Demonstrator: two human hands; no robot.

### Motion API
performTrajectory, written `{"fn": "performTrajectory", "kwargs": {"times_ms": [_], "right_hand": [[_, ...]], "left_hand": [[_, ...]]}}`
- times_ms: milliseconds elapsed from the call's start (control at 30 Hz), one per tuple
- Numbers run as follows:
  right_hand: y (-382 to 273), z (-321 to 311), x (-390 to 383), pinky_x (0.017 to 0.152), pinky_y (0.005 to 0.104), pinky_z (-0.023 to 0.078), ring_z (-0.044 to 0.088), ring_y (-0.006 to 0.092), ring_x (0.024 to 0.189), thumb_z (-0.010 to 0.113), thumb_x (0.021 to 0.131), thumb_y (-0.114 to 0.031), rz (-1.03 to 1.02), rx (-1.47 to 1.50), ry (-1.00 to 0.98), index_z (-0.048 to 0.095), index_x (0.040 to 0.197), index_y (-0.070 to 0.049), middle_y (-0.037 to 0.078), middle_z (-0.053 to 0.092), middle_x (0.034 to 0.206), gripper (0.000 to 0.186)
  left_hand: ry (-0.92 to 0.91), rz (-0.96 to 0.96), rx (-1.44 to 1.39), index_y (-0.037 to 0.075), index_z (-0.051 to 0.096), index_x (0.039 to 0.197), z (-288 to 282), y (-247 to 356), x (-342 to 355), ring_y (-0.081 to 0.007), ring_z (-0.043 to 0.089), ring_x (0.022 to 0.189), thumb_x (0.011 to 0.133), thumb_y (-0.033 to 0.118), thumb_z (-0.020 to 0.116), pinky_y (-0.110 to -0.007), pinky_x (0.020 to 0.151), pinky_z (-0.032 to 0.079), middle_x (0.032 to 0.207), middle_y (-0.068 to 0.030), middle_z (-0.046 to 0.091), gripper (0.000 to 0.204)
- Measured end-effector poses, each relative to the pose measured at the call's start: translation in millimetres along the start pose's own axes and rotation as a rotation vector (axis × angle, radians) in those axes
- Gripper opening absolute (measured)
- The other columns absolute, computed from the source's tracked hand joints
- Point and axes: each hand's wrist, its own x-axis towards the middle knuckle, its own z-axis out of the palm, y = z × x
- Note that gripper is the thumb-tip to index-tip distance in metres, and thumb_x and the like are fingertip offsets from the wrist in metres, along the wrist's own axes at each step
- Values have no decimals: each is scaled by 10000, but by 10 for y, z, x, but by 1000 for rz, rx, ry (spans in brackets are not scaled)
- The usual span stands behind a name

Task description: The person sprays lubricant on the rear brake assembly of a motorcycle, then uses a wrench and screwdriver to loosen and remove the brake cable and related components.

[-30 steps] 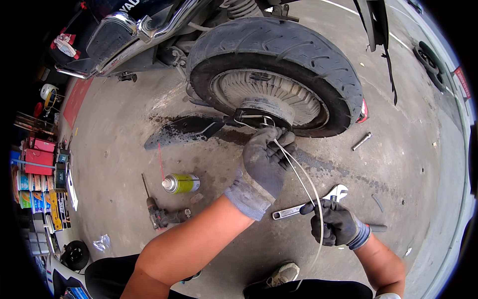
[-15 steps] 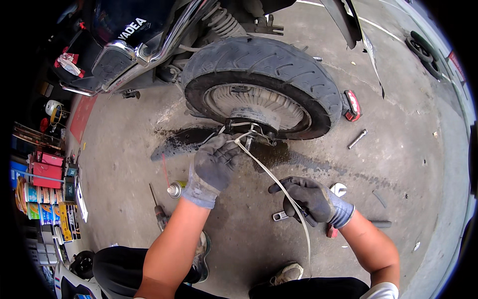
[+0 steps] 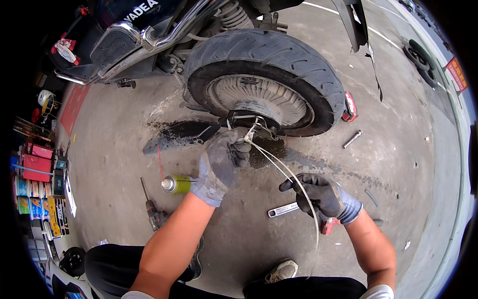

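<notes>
My left hand, in a grey work glove, is closed beside the wheel hub, its fingertips pinching long white cable ties near their heads. Two pale strands run from there toward my right. My right hand, also gloved, is closed, with one strand reaching its fingertips; the other strand curves across in front of it and hangs down toward my knees. Its palm side is hidden. Beyond the hands, the scooter's wheel carries a black tire around a dusty, finned hub. Thin cables emerge at the axle.
A spray can with a red straw lies by my left wrist, near a power drill. A wrench lies partly under my right hand. Farther right are a socket and a red battery pack. A dark panel lies left of the hub.
The view has shifted slightly. My right hand is a little farther right of the left, and two strands now show separately between them. More of the spray can and wrench shows.
</notes>
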Motion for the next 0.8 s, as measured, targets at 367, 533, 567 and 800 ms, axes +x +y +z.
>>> {"fn": "performTrajectory", "kwargs": {"times_ms": [367, 533, 567, 800], "right_hand": [[-60, -157, 41, 499, 230, 407, 431, 19, 535, 550, 1026, -286, -180, -210, 77, 653, 1073, -25, -69, 500, 651, 285], [-330, 82, 83, 514, 232, 388, 468, 28, 580, 543, 1028, -288, -223, -507, 208, 629, 1162, -41, -38, 587, 741, 294], [-409, 113, 82, 521, 227, 411, 496, 33, 592, 541, 1030, -274, -209, -559, 249, 609, 1249, -31, -20, 638, 799, 334], [-623, 477, 478, 605, 310, 455, 525, 119, 651, 601, 991, -242, -470, -1035, 394, 600, 1169, 5, 59, 610, 746, 305]], "left_hand": [[154, -105, 212, 55, 603, 1108, -24, 422, 122, -203, 657, 775, 946, 120, 562, -335, 662, 501, 966, -105, 720, 179], [203, 34, 300, 5, 587, 1138, -98, 380, 239, -102, 544, 602, 922, 58, 592, -259, 500, 419, 828, -51, 649, 222], [185, 32, 381, 6, 593, 1122, -23, 393, 278, -100, 538, 596, 924, 63, 586, -255, 496, 409, 808, -45, 641, 206], [-8, -106, 226, 93, 572, 902, -174, 548, 460, -62, 351, 465, 951, 123, 535, -228, 420, 287, 616, 42, 460, 69]]}}
